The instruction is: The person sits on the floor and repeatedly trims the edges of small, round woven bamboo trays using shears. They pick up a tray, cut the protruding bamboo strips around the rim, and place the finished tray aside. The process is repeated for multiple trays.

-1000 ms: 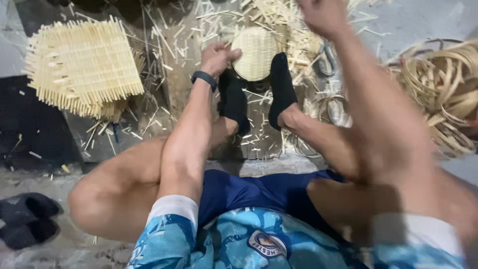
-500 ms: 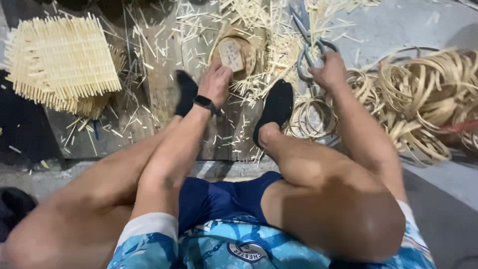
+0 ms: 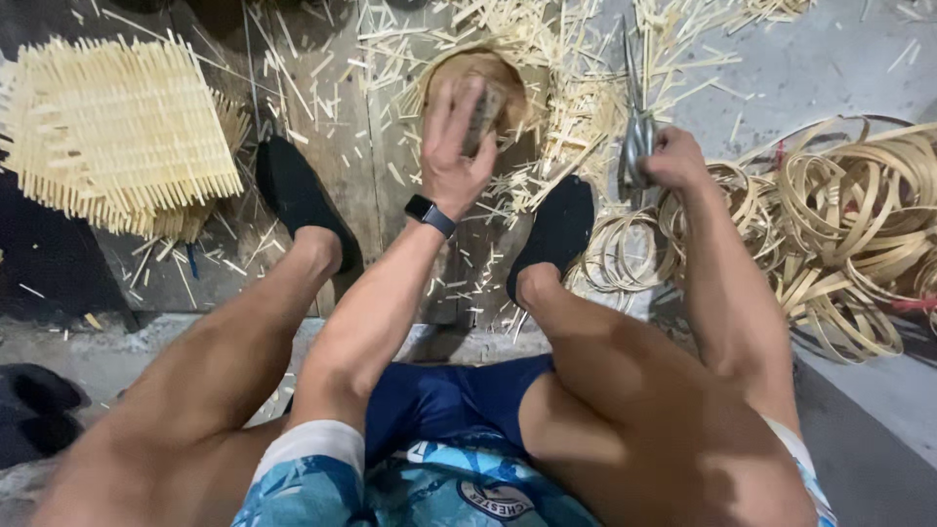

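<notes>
Woven mats (image 3: 117,127) are stacked to your left, coiled strips (image 3: 859,234) lie to your right, and a round block (image 3: 478,88) sits ahead between your feet, among floor (image 3: 830,68) scraps.

Black socks (image 3: 298,200), dark wristwatch (image 3: 430,215), blue shorts (image 3: 439,405) (patterned shirt above).

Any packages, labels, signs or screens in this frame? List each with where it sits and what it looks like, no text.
Smartwatch: on the left wrist, small dark rectangular face on a black band; display dark.
Round emblem: on the blue patterned shorts at the bottom edge, dark blue and white circle, partly cut off.
No packages or signs in view.
</notes>
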